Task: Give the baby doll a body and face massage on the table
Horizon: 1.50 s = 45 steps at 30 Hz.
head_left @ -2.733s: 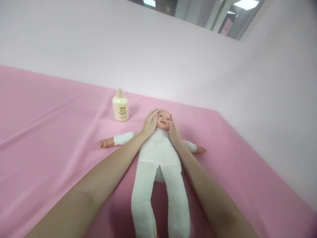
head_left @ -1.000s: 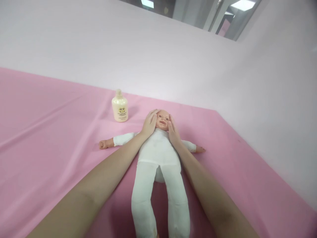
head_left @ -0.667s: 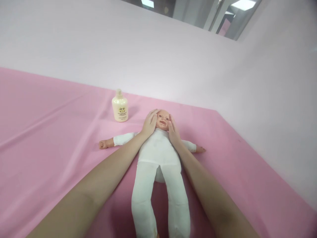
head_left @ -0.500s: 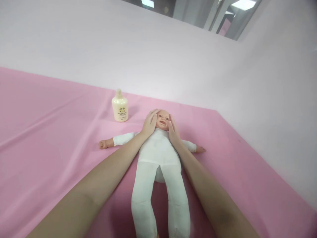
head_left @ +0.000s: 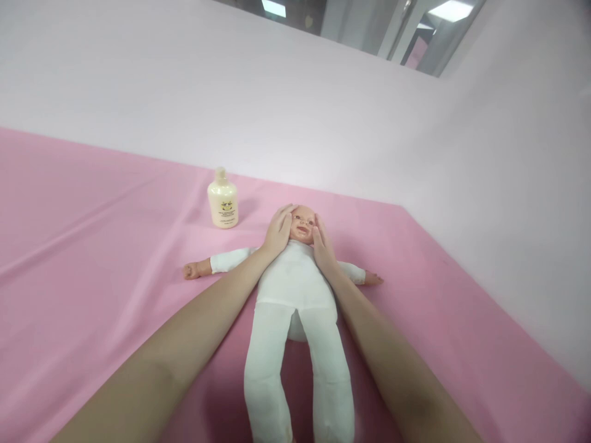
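Note:
A baby doll point(head_left: 298, 274) with a white cloth body lies on its back, head at the far end and arms spread to the sides. My left hand point(head_left: 279, 231) rests flat along the left side of the doll's head, fingers stretched toward its crown. Against the other cheek lies my right hand point(head_left: 324, 243), its thumb near the doll's mouth and its fingers extended upward. Both palms touch the head, which shows between them. The fingertips are partly hidden behind the head.
A cream-coloured pump bottle point(head_left: 223, 202) with a printed label stands to the left beyond the doll's arm. Pink cloth point(head_left: 115, 246) with creases covers the table. Behind it rises a white wall point(head_left: 295, 117) with a window point(head_left: 364, 31) at the top.
Almost nothing differs: the view has shifted very slightly, and both hands stay against the doll's head.

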Motion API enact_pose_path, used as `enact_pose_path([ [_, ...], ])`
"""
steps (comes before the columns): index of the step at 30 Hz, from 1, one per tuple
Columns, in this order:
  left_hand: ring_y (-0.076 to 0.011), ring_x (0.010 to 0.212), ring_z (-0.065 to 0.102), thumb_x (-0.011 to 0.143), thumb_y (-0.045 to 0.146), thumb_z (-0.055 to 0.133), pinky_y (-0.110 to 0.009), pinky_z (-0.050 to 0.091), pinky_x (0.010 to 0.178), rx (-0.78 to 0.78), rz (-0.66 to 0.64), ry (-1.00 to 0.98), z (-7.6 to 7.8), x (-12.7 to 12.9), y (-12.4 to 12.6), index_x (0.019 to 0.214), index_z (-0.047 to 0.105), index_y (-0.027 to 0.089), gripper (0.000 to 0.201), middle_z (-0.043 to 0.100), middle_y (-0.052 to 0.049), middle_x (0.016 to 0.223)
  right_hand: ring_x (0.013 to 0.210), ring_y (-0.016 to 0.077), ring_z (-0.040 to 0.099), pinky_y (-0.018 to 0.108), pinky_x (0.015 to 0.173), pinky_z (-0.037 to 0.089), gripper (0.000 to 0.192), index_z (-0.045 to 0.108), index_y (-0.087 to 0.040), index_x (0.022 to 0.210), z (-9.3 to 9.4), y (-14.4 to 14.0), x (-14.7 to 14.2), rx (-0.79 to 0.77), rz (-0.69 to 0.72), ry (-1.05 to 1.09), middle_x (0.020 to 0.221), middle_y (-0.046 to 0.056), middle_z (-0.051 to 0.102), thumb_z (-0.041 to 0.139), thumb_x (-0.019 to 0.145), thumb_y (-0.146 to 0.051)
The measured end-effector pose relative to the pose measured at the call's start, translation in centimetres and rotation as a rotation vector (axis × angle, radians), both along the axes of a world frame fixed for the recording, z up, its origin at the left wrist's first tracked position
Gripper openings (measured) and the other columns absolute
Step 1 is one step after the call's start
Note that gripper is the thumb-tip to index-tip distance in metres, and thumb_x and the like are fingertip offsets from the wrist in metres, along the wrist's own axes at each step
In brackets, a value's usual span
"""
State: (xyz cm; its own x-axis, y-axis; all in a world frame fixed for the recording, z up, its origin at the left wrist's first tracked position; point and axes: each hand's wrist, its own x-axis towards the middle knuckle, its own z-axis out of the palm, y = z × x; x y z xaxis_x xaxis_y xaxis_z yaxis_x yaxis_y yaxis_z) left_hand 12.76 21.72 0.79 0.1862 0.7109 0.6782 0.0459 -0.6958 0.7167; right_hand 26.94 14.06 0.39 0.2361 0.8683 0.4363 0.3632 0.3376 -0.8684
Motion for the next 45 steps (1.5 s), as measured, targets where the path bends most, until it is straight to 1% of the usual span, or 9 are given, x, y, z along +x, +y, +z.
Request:
enact_pose_path([
  [8,-0.0174,0.132,0.046,0.1,0.042,0.026,-0.04,0.032,0.118,0.001,0.001,0.004,-0.22,0.06,0.31,0.129,0.055,0.022,0.045,0.054,-0.007,0.137,0.145,0.016,0.028,0.038,0.123,0.019,0.063,0.03,-0.025,0.149,-0.26,0.25,0.09,0.009,-0.009,-0.01,0.157,0.0,0.031,0.034,0.095,-0.058],
  [18,-0.0176,0.132,0.046,0.1,0.042,0.028,-0.039,0.032,0.118,0.009,-0.002,-0.008,-0.41,0.11,0.49,0.129,0.055,0.021,0.046,0.053,-0.008,0.138,0.146,0.0153,0.027,0.039,0.124,0.018,0.062,0.031,-0.028,0.148,-0.29,0.26,0.11,-0.007,-0.009,-0.007,0.157,-0.001,0.031,0.035,0.095,-0.058],
  [25,-0.0182,0.132,0.046,0.1,0.042,0.027,-0.04,0.032,0.118,0.002,0.002,0.001,-0.44,0.11,0.52,0.13,0.055,0.022,0.045,0.053,-0.007,0.138,0.145,0.0178,0.027,0.038,0.123,0.018,0.066,0.03,-0.024,0.149,-0.25,0.26,0.05,0.001,-0.006,-0.002,0.157,0.001,0.031,0.034,0.094,-0.06],
  [30,-0.0178,0.132,0.046,0.1,0.042,0.027,-0.039,0.032,0.118,0.007,0.002,-0.008,-0.46,0.12,0.51,0.13,0.055,0.021,0.045,0.053,-0.008,0.138,0.145,0.0159,0.028,0.04,0.123,0.02,0.063,0.03,-0.029,0.148,-0.45,0.41,0.1,0.01,-0.005,0.004,0.156,-0.002,0.032,0.034,0.094,-0.06],
  [38,-0.0181,0.132,0.047,0.1,0.042,0.027,-0.041,0.032,0.118,0.001,0.001,-0.002,-0.32,0.08,0.42,0.129,0.055,0.023,0.045,0.054,-0.007,0.138,0.145,0.0165,0.028,0.04,0.123,0.019,0.063,0.031,-0.028,0.148,-0.12,0.15,-0.01,0.004,-0.009,-0.002,0.156,-0.002,0.032,0.034,0.094,-0.06],
  [45,-0.0176,0.132,0.046,0.1,0.041,0.027,-0.041,0.032,0.118,0.003,-0.001,-0.002,-0.35,0.12,0.45,0.128,0.056,0.022,0.044,0.055,-0.007,0.137,0.145,0.0145,0.028,0.037,0.123,0.02,0.061,0.031,-0.027,0.148,-0.19,0.21,0.01,-0.008,-0.018,-0.005,0.156,-0.001,0.032,0.034,0.095,-0.057],
])
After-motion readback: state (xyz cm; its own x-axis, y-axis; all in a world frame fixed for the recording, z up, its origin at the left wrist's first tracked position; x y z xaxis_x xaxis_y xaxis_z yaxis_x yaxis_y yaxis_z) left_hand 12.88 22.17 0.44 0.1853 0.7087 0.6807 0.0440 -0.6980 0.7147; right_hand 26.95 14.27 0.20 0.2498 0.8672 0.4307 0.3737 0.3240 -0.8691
